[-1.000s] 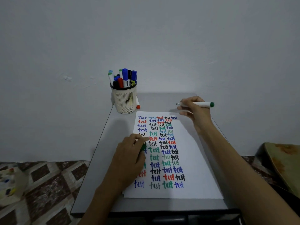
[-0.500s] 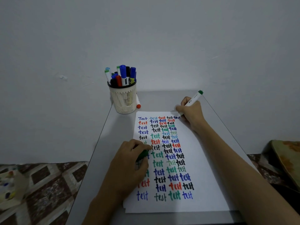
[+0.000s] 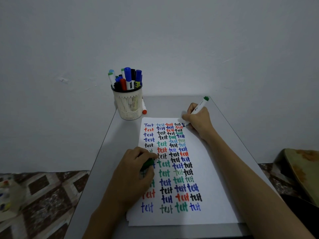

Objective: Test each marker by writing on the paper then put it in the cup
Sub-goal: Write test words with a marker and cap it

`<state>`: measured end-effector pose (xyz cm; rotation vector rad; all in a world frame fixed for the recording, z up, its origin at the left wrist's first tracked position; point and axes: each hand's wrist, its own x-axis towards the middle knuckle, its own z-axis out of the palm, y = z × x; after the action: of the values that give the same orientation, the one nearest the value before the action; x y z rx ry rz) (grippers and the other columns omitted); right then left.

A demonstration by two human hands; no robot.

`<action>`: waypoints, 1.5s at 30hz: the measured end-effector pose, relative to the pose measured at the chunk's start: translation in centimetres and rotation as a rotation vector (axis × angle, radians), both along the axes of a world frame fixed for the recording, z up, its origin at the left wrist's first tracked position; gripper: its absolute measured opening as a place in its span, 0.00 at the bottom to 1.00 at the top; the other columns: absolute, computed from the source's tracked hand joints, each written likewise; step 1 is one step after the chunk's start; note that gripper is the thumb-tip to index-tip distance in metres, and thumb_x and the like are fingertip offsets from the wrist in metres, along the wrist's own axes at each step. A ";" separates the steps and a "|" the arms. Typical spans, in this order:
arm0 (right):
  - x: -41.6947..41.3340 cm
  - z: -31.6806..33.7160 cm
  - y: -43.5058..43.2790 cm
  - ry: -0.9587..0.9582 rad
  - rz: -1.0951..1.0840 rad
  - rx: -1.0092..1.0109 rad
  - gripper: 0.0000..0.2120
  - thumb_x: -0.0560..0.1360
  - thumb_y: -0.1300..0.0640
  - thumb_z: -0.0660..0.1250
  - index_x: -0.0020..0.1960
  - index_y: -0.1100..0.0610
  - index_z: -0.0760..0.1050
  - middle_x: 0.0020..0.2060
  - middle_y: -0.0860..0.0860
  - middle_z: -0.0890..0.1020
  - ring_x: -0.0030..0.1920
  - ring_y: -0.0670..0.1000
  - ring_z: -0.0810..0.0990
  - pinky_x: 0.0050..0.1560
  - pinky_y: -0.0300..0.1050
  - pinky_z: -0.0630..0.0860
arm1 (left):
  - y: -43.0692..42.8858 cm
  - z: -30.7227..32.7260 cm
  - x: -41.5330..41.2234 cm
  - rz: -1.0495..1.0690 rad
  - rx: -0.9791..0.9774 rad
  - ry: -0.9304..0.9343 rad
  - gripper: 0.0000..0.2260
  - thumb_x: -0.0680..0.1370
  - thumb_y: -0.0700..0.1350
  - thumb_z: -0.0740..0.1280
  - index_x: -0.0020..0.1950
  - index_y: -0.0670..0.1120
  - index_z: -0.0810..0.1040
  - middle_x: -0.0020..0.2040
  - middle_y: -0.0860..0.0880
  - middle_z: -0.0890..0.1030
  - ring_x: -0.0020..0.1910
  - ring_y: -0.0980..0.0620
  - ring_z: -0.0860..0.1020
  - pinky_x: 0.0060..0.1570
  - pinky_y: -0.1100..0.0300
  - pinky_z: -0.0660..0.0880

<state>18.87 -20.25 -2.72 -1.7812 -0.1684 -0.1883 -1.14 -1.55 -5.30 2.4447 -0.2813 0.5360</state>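
A white paper covered in rows of coloured "test" words lies on the grey table. My right hand grips a white marker with a green end, its tip down on the paper's top right by the first row. My left hand rests on the paper's left side, closed around a green cap. A cream mesh cup holding several markers stands at the table's far left corner.
An orange-tipped marker lies just behind and right of the cup. The wall rises right behind the table. Patterned floor shows at the left, and a yellowish-green object sits at the right.
My right hand turned the marker from level above the table to tip-down on the paper's top right. The view has tilted down. My left hand stayed on the paper.
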 end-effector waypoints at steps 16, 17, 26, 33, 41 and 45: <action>0.0 -0.1 -0.1 -0.040 0.039 -0.002 0.16 0.66 0.73 0.67 0.30 0.56 0.65 0.26 0.51 0.70 0.28 0.47 0.69 0.30 0.39 0.69 | 0.0 0.2 0.0 -0.010 -0.028 0.001 0.16 0.73 0.54 0.57 0.56 0.52 0.77 0.50 0.57 0.73 0.53 0.60 0.70 0.48 0.69 0.70; 0.1 -0.1 -0.1 -0.033 0.029 0.021 0.17 0.67 0.73 0.67 0.30 0.56 0.66 0.26 0.51 0.70 0.28 0.47 0.69 0.29 0.39 0.69 | 0.0 0.1 0.0 -0.010 -0.027 0.001 0.17 0.72 0.55 0.56 0.56 0.52 0.77 0.50 0.57 0.73 0.53 0.60 0.70 0.48 0.70 0.69; 0.3 -0.1 -1.1 -0.009 0.009 0.083 0.17 0.67 0.73 0.68 0.31 0.56 0.66 0.26 0.52 0.70 0.26 0.47 0.68 0.24 0.35 0.68 | 0.1 0.0 0.1 -0.008 -0.021 0.008 0.14 0.73 0.53 0.58 0.56 0.53 0.77 0.50 0.58 0.73 0.53 0.60 0.70 0.46 0.72 0.69; 0.2 -0.1 -1.1 -0.011 0.039 0.032 0.16 0.67 0.73 0.68 0.31 0.56 0.67 0.27 0.52 0.71 0.26 0.46 0.69 0.25 0.35 0.69 | 0.1 0.0 0.2 -0.008 -0.018 0.019 0.18 0.72 0.57 0.55 0.56 0.53 0.76 0.50 0.58 0.73 0.53 0.61 0.70 0.46 0.72 0.68; 0.2 -0.3 -1.0 -0.042 0.047 -0.015 0.15 0.67 0.72 0.69 0.32 0.57 0.67 0.28 0.53 0.72 0.28 0.48 0.71 0.29 0.39 0.70 | 0.1 0.1 0.2 -0.012 -0.028 0.009 0.17 0.73 0.55 0.56 0.55 0.52 0.77 0.50 0.58 0.73 0.52 0.60 0.71 0.46 0.70 0.69; 0.2 -0.2 -1.0 -0.025 0.029 0.001 0.15 0.67 0.72 0.68 0.32 0.57 0.67 0.28 0.54 0.71 0.29 0.49 0.70 0.28 0.39 0.70 | 0.1 0.1 0.2 -0.016 -0.035 0.014 0.18 0.72 0.56 0.55 0.55 0.52 0.77 0.50 0.58 0.73 0.52 0.59 0.71 0.46 0.70 0.69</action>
<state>19.11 -21.27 -2.96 -1.7751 -0.2116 -0.1898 -0.93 -1.47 -5.21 2.4090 -0.2830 0.5128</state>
